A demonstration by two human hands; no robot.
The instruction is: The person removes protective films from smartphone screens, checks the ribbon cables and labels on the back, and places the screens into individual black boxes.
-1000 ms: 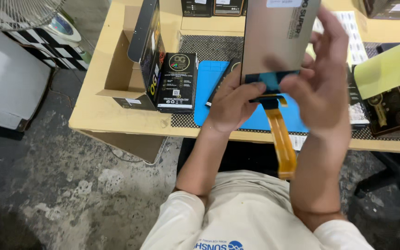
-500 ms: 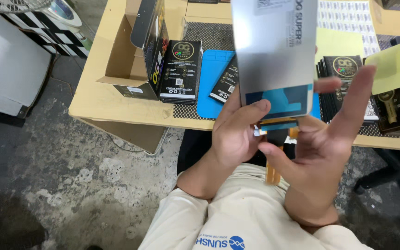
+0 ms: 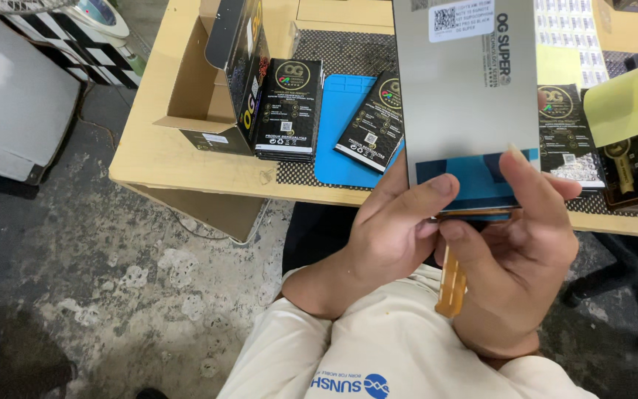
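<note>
We hold the flat grey rectangular display panel (image 3: 467, 96) upright above our lap, left hand (image 3: 389, 229) and right hand (image 3: 515, 244) both clamped on its blue lower edge, the orange flex ribbon (image 3: 452, 284) hanging below. We judge this an inspection step; next calls for a gentle grip near that ribbon. On the wooden counter (image 3: 156, 151) beyond lie a blue mat (image 3: 337, 133), black boxes (image 3: 288, 107) and an open carton (image 3: 215, 81), none obstructing.

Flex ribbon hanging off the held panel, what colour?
Orange-amber; the ribbon hangs below the panel, seen in the head view.

Grey screen panel (image 3: 467, 96), black packets (image 3: 288, 107) behind
</note>
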